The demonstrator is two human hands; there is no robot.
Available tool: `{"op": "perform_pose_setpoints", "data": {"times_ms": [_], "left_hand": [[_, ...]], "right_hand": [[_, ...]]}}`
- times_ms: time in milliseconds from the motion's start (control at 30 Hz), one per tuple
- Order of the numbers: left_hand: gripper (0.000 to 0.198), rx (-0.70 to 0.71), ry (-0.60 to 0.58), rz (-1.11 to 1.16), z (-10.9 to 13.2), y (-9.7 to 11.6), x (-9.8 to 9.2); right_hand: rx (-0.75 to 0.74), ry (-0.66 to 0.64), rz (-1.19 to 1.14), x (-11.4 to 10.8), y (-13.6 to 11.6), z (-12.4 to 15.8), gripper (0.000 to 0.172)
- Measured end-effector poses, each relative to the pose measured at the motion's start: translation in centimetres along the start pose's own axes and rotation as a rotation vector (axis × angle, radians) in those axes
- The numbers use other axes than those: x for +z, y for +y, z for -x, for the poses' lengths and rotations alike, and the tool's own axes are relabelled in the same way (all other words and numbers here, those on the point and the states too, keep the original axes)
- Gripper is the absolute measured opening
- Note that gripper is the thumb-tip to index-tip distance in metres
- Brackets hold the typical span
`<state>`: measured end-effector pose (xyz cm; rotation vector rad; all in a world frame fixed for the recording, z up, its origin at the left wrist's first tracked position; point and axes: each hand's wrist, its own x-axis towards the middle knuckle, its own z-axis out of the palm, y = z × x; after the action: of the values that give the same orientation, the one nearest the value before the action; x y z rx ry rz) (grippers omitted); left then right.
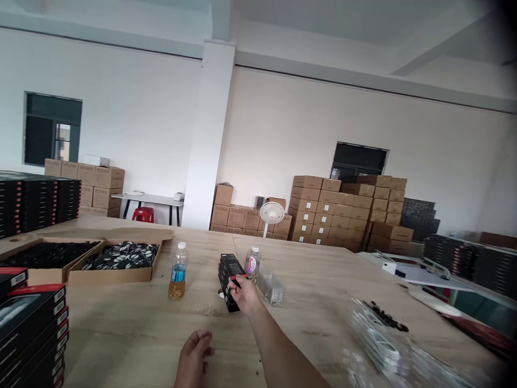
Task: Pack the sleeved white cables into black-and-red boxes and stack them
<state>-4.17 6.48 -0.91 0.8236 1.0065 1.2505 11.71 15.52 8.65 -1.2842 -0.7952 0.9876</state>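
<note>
My right hand (244,295) reaches over the table and grips the top black box (230,265) of what looks like a small stack, with fingers on its right side and near end. A round white piece, partly hidden, lies beside the stack's left side. My left hand (194,357) hovers at the near edge of view, fingers loosely curled and apart, with nothing visible in them. Just behind my right hand stands a clear bottle (253,261) with a white cap. Next to it lies a stack of clear plastic pieces (271,285).
A bottle of amber liquid (176,275) stands left of the black boxes. Two open cartons (111,276) hold black pieces. More black boxes (36,334) are piled at near left. White cables (377,342) in plastic lie at right. A fan (272,213) stands beyond the table.
</note>
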Motion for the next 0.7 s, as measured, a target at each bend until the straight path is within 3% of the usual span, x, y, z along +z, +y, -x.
{"op": "perform_pose_setpoints", "data": {"times_ms": [67, 133, 200, 267, 333, 433, 500, 600, 700], "left_hand": [[0.037, 0.162, -0.007, -0.11, 0.2, -0.1, -0.2], [0.042, 0.461, -0.053, -0.333, 0.8, -0.2, -0.2], [0.051, 0.776, -0.135, -0.642, 1.9, -0.2, 0.0], [0.062, 0.927, -0.243, -0.928, 3.1, 0.0, 0.4], [0.077, 0.89, -0.399, -1.162, 4.2, 0.3, 0.9], [0.09, 0.664, -0.67, -1.414, 5.5, 0.7, 1.8], [0.088, 0.565, -0.751, -1.492, 6.3, 1.0, 2.2], [0.084, 0.516, -0.713, -1.546, 7.2, 1.4, 2.3], [0.081, 0.45, -0.689, -1.605, 7.5, 1.6, 2.1]], "right_hand": [[0.019, -0.019, -0.033, -0.6, -0.1, 0.4, 0.026], [0.034, -0.046, -0.029, -2.5, 0.2, 1.9, 0.024], [0.05, -0.083, 0.003, -5.3, 0.9, 4.7, 0.023], [0.069, -0.123, 0.048, -8.2, 1.8, 8.5, 0.021], [0.096, -0.155, 0.091, -10.5, 2.7, 12.7, 0.02], [0.124, -0.226, 0.147, -13.1, 2.8, 18.5, 0.027], [0.007, -0.241, 0.298, -15.0, 1.9, 21.7, 0.03], [-0.298, -0.011, 0.685, -19.7, -0.2, 25.1, 0.027], [-0.364, 0.302, 1.018, -25.6, -1.5, 26.7, 0.033]]}}
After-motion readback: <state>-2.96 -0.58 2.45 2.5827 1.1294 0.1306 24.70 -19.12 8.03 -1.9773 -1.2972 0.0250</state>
